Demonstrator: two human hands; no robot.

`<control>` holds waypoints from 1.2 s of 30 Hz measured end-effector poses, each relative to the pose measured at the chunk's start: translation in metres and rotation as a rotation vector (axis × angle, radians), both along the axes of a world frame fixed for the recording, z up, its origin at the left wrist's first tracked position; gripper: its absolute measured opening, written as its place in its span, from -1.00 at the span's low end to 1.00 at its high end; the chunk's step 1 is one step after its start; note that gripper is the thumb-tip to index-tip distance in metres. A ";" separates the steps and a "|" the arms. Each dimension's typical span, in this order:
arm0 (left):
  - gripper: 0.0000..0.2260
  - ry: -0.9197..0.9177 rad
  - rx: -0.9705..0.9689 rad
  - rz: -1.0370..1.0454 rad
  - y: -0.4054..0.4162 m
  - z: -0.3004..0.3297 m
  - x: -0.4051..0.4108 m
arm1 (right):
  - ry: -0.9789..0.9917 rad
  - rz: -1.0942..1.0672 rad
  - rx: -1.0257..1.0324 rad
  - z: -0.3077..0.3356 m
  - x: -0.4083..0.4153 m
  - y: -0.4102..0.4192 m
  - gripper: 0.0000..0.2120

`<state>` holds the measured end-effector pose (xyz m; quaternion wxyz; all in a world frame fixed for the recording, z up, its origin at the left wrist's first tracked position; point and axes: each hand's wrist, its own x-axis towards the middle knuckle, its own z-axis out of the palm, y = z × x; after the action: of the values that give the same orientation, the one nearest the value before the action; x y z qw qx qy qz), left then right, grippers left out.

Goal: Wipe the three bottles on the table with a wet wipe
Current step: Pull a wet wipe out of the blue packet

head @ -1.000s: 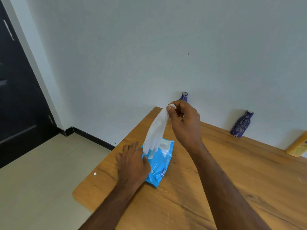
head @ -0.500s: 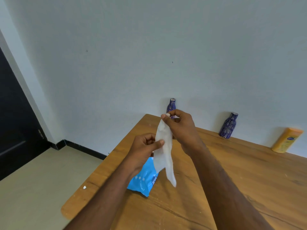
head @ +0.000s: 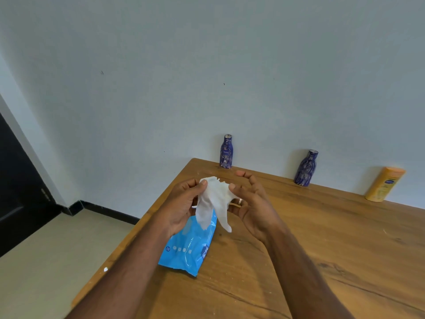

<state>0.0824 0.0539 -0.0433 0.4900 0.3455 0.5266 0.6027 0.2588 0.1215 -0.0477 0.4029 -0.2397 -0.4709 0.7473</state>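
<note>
Pinching wet wipe between left hand and right hand, above counter. Limp, light, damp; best bunched. Bottles at twelve to two o'clock, probably light, tippable; hold mid-body.

A crumpled, soft matt wet wipe hangs above a glossy blue plastic pack on the grained wooden worktop.

Head-worn camera looks forward and down, close over the wooden table toward the wall.
</note>
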 end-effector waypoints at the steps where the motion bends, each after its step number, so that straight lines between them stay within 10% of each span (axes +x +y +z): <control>1: -0.83 -0.016 -0.002 0.004 0.001 0.000 0.000 | -0.020 0.027 -0.001 0.002 -0.001 0.000 -0.50; 6: -0.81 0.015 -0.001 0.018 0.007 0.004 -0.004 | -0.267 0.034 -0.051 0.004 -0.007 0.003 -0.40; 13: -0.84 -0.023 0.072 0.053 0.012 0.007 -0.009 | 0.030 -0.060 0.041 0.003 0.005 0.013 -0.49; 21: -0.78 0.204 0.014 0.063 0.022 0.009 -0.006 | -0.303 0.014 0.197 -0.002 0.001 0.008 -0.48; 26: -0.56 0.438 0.004 0.109 0.031 0.011 -0.021 | -0.584 -0.146 0.395 0.010 0.006 0.015 -0.82; 30: -0.90 0.566 0.020 0.094 0.035 0.017 -0.023 | -0.614 -0.235 0.460 0.019 0.006 0.020 -0.91; 36: -0.77 0.438 -0.021 0.122 0.042 0.023 -0.016 | -0.612 -0.257 0.428 0.028 0.011 0.029 -0.92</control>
<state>0.0664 0.0958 -0.0202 0.3303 0.4306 0.6463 0.5365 0.2694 0.1509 -0.0196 0.3753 -0.4190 -0.6806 0.4695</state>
